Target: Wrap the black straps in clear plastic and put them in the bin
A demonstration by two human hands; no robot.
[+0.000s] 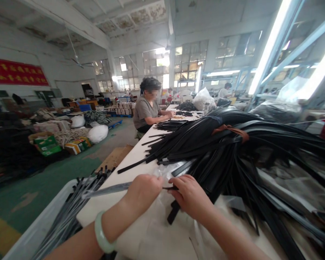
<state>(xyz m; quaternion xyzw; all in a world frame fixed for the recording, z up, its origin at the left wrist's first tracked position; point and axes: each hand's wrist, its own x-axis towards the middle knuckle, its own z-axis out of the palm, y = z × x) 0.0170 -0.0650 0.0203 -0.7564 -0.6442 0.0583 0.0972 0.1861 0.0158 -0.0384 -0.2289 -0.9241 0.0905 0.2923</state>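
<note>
The left hand (pixel 146 186), wearing a pale green, smooth ring-shaped bangle (pixel 104 232) at the wrist, has its grip closed in a fist around a long, flat, dark strip with a cloudy, clear-plastic look (pixel 108 189). One end of that strip sticks out to the left, over the edge of the white flat-topped desk (pixel 103 205). Just beside it, the right hand (pixel 191 193) has its grip pinched, thumb against forefinger, on a thin dark end (pixel 168 187) that shows in the small gap between the hands; I cannot tell whether this is the same strip. Below the right hand, the squared tip of a black flat strip (pixel 172 215) juts out above the desk.

Crumpled clear plastic film (pixel 178 167) lies just beyond the hands. Past it and to the right sprawls a great heap of long black flat strips (pixel 203 148), bound with an orange-brown cloth tie (pixel 230 131). On the near left, beside the desk, a translucent pale plastic bin (pixel 39 224) holds more long dark strips, grey in places. Further along the desk's left side, a person in a grey-brown short-sleeved top (pixel 143 112) sits with both hands over the desktop. Across the green floor (pixel 83 171) stand a green printed cardboard carton (pixel 47 144) and a bulging white sack (pixel 98 133).
</note>
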